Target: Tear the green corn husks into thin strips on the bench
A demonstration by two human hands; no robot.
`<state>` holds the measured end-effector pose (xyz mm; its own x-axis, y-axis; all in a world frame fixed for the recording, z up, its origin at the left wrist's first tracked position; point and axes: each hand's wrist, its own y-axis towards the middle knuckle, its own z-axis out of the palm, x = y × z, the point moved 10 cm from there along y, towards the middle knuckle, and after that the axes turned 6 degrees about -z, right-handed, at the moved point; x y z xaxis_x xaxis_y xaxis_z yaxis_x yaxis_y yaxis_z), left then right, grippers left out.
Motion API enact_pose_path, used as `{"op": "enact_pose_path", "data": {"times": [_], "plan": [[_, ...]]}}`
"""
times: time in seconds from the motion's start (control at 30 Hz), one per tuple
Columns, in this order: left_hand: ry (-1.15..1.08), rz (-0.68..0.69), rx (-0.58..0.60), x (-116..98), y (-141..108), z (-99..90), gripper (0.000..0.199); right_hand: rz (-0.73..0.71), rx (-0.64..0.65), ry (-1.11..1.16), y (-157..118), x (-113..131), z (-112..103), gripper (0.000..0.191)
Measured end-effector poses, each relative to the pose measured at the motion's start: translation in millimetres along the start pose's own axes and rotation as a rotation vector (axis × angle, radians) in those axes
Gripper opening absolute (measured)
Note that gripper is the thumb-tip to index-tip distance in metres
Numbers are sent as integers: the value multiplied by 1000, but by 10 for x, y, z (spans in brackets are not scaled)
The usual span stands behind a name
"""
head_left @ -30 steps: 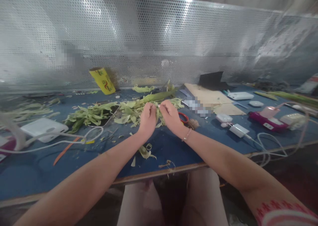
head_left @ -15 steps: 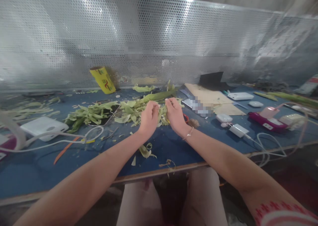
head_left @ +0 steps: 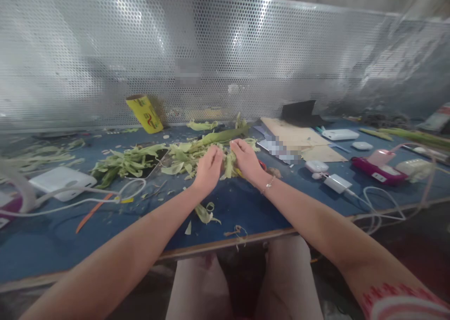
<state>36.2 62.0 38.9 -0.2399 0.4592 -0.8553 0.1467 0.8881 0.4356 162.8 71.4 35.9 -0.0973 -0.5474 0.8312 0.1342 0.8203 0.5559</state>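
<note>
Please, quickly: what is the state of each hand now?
Left hand: curled beside pale green leaf strips; whether it holds any cannot be told.
Right hand: curled too; its hold cannot be told.

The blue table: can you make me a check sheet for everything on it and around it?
Surface: blue table, scattered with leaf scraps.
Main things: green leaves, heaped and loose.
Clutter: yellow tube, orange strip, white box, cardboard.
Hands: left hand and right hand at the leaves, fingers curled; what they grip is unclear.
Cables: white cables, looped on both sides.
Surroundings: metal screen with holes behind the table.
</note>
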Motion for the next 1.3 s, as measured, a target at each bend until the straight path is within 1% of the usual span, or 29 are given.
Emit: {"op": "enact_pose_path", "data": {"times": [0.1, 0.17, 0.23, 0.3, 0.43, 0.53, 0.67, 0.73, 0.8, 0.9, 0.97, 1.0, 1.03, 1.17, 1.2, 1.3], "plan": [[-154, -74, 32, 110, 79, -6, 40, 51, 154, 37, 26, -63, 77, 36], [-166, -106, 144, 155, 114, 92, 41, 96, 244, 35, 15, -110, 125, 38], [-127, -120, 252, 186, 116, 193, 38, 121, 297, 19, 2, -135, 153, 39], [-64, -120, 300, 211, 104, 244, 33, 122, 295, 10, 6, -137, 146, 37], [29, -106, 341, 216, 71, 299, 26, 125, 256, -18, 27, -144, 100, 34], [10, -117, 344, 204, 58, 323, 29, 100, 263, -51, 34, -130, 96, 32], [-60, -193, 333, 226, 36, 354, 32, 48, 278, -62, 29, -93, 133, 31], [-73, -207, 322, 219, 26, 361, 31, 26, 254, -71, 29, -77, 131, 30], [-23, -174, 290, 184, 31, 337, 27, 17, 201, -91, 34, -75, 92, 30], [135, -75, 161, 109, 64, 201, 22, 62, 116, -80, 34, -141, 4, 34], [216, -29, 60, 76, 83, 83, 19, 101, 96, -73, 23, -196, -29, 38], [234, -21, 17, 72, 92, 27, 19, 106, 114, -88, 14, -207, -19, 40], [240, -19, -20, 73, 100, -26, 19, 99, 159, -122, 1, -203, 18, 41], [239, -18, -152, 74, 138, -212, 19, -14, 451, -282, -136, -66, 323, 36], [246, -16, -174, 69, 147, -242, 18, -50, 470, -292, -163, -8, 362, 34], [255, -9, -185, 49, 165, -270, 16, -113, 455, -311, -199, 119, 403, 34]]}}
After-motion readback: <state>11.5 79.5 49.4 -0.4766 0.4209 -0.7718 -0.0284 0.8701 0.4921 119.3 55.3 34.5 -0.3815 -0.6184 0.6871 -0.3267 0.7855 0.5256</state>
